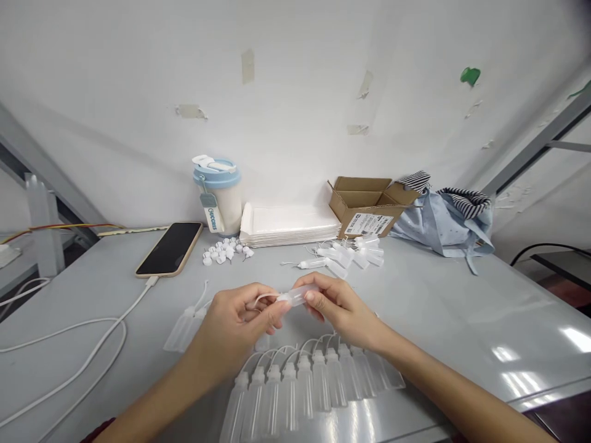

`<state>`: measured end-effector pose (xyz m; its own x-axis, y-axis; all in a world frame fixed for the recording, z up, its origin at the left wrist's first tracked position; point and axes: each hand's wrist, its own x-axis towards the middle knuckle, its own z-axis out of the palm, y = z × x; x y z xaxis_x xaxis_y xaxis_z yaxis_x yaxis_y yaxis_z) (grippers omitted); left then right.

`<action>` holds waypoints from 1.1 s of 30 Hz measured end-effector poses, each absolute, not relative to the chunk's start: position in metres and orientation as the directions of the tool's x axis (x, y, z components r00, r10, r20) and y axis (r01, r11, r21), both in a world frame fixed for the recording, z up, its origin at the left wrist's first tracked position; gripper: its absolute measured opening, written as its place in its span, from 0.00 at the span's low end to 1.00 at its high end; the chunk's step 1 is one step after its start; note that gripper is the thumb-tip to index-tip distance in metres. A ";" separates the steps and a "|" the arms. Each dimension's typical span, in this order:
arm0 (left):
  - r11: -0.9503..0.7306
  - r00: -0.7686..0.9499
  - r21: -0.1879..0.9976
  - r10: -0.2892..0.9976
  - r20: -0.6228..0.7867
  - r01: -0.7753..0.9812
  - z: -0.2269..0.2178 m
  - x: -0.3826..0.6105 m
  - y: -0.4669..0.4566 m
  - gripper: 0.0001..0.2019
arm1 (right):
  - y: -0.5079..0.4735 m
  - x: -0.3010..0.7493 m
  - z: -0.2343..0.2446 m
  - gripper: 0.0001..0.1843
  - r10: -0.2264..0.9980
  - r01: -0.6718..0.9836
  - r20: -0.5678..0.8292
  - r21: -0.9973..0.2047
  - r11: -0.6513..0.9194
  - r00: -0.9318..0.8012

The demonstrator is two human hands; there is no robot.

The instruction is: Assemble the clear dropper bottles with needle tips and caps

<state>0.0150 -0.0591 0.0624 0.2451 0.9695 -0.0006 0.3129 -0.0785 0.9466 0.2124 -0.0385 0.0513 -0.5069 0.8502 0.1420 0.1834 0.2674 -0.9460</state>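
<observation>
A small translucent plastic bottle [299, 294] lies sideways between my two hands above the table. My left hand [242, 317] pinches its cap end, where a thin white tube curves back over the fingers. Fingers of my right hand [339, 307] are closed around the bottle's body. Below the hands stretches a row of similar bottles [305, 384] with thin tubes on their tops; my right hand and forearm hide part of that row. More bottles [182, 326] lie beside my left wrist. Small white caps [226, 251] sit in a loose pile beyond my left hand.
Several loose bottles [351, 252] lie behind my right hand. At the back stand a lidded cup [226, 200], a stack of white padded envelopes [290, 224], an open cardboard box [364, 209] and a blue cloth bag [434, 221]. A phone [170, 249] with a white cable [124, 320] occupies the left.
</observation>
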 end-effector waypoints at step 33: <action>-0.367 0.345 0.679 0.922 0.175 0.636 0.057 0.018 -0.061 0.20 | -0.040 0.214 0.060 0.13 0.844 0.302 0.196 -0.874 0.381 -0.499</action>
<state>0.0175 -0.0612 0.0567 0.3449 0.9222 0.1750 0.6363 -0.3668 0.6787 0.2137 -0.0399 0.0597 -0.4995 0.8439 0.1957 0.3019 0.3813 -0.8738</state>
